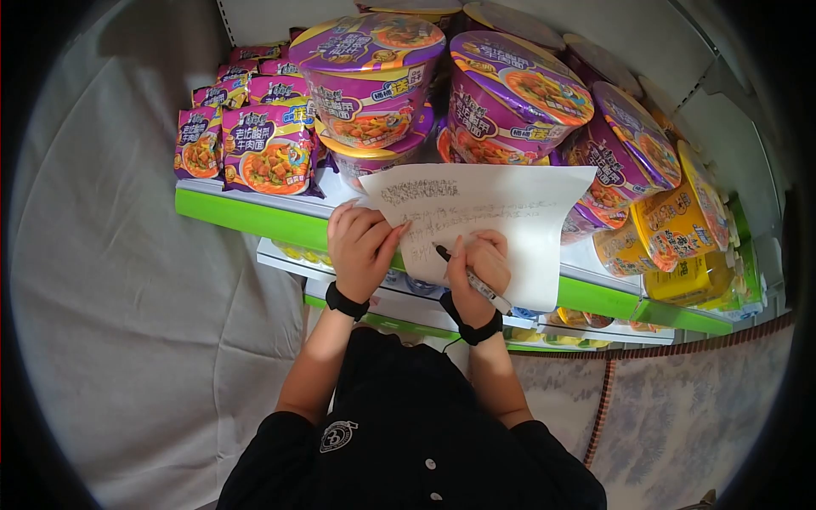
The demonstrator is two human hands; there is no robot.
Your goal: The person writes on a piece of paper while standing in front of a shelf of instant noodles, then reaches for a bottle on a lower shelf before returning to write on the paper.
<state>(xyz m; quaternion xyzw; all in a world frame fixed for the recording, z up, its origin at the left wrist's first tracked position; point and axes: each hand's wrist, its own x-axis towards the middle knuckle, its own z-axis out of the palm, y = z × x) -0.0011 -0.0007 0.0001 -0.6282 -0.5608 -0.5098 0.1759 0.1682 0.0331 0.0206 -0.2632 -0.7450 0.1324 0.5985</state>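
- Left hand (361, 246) lies flat with curled fingers on the left edge of a white sheet of paper with handwritten lines (489, 225), pinning it down; it's pressing rather than gripping anything.
- Right hand (480, 272) is closed around a black marker pen with a white barrel (472, 278), tip touching the paper near its lower left part, below the written lines.
- The paper rests over the front edge of the top white shelf with a bright green front strip (246, 217); its lower right corner hangs past that strip, and its top edge tucks against the bowls.
- Right behind the paper sit big purple round instant noodle bowls with printed lids (370, 72), stacked and crowding the shelf's middle, so there's barely any open room past the sheet.
- At the shelf's left end, purple flat noodle packets (268, 149) stand in a row right up to the front edge, just beside the left hand.
- Toward the right end, yellow round noodle bowls (676, 225) tilt on their sides, near the paper's right edge.
- Lower shelves (595, 327) show below the hands; I can't really make out what's on them.
- Both wrists wear black bands, sleeves are black.
- Open room is mostly to the left, over the grey floor (127, 297).
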